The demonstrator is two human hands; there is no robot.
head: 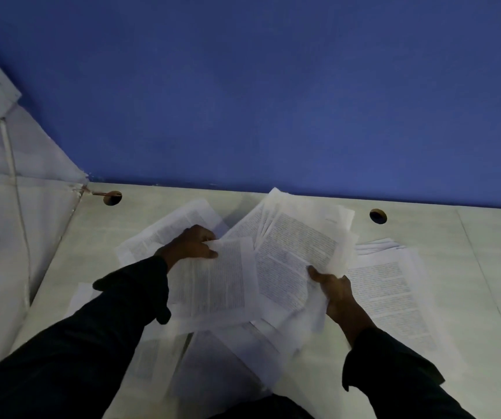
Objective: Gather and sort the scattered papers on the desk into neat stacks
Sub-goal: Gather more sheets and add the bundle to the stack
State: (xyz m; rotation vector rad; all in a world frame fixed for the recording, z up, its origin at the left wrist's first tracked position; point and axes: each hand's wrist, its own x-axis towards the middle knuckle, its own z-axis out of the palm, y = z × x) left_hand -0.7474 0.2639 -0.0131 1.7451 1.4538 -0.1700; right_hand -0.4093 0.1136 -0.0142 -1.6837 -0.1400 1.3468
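Note:
Printed white papers lie scattered over a pale desk [484, 267]. My left hand [191, 244] pinches the upper left corner of a single printed sheet [219, 282], held above the desk. My right hand [333, 285] grips the lower edge of a fanned bundle of sheets [297, 246], which overlaps the single sheet's right side. A flatter stack of papers [394, 297] lies on the desk to the right of my right hand. Another sheet [167, 228] lies behind my left hand. Several loose sheets [228, 358] lie below my hands near the front edge.
A blue wall [273, 101] rises behind the desk. Two round cable holes, one at the back left [112, 198] and one at the back right [378, 216], pierce the desk top. A white side panel [7, 222] with a cable stands at the left.

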